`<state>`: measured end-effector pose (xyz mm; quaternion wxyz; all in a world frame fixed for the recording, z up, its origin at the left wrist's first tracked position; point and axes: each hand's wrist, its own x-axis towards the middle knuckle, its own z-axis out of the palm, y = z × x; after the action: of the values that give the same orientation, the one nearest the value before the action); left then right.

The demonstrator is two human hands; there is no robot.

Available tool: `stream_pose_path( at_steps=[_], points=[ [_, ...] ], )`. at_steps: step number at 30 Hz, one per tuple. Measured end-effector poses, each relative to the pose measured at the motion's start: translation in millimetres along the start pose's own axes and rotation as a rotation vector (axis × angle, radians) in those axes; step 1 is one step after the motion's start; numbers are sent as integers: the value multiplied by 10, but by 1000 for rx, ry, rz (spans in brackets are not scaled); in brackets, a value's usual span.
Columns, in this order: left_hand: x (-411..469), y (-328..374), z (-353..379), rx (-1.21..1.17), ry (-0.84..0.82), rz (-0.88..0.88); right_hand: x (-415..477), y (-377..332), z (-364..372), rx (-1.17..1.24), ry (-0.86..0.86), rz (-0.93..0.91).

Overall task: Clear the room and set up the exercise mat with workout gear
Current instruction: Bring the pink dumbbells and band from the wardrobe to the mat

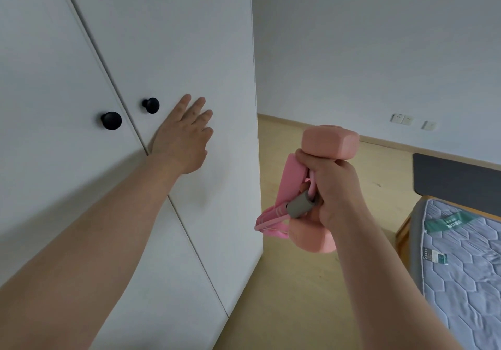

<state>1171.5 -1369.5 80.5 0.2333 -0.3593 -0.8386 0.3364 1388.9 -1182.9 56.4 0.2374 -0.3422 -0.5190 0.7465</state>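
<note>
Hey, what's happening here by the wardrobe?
A person stands at a white wardrobe. Their left hand lies flat, fingers straight, against the right door beside its black knob; both doors look closed. Their right hand grips a pink dumbbell together with a pink resistance band with a grey handle. A bare mattress sits to the right.

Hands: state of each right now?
Left hand: open, straight fingers on the wardrobe door.
Right hand: closed, gripping the pink dumbbell and pink resistance band.

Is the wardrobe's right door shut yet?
Shut: the right door sits flush with the left door, thin seam between; left hand flat on it.
</note>
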Motion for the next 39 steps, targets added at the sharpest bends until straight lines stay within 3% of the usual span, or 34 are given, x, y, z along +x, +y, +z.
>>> stream_pose_path(
  at_steps=[3,6,8,11,18,25,34,39],
  points=[
    [30,133,-89,-281,36,-76,52,20,-48,10,12,0],
    [14,447,-364,-1018,164,-152,137,44,-132,15,42,9],
    [5,696,-600,-1452,71,-145,213,60,-211,27,73,26],
    [127,1080,-822,-1780,-105,-53,367,62,-366,10,140,37],
    [945,1848,-1052,-1866,-242,202,1061,-54,-922,33,225,87],
    [2184,2565,-1178,-1821,-327,242,2139,-370,-1467,41,252,122],
    [3755,3349,-1704,-2104,-554,329,3481,-955,-2269,120,330,119],
    [4626,3720,-1825,-2134,-640,345,4180,-1177,-2604,74,416,101]
  ],
)
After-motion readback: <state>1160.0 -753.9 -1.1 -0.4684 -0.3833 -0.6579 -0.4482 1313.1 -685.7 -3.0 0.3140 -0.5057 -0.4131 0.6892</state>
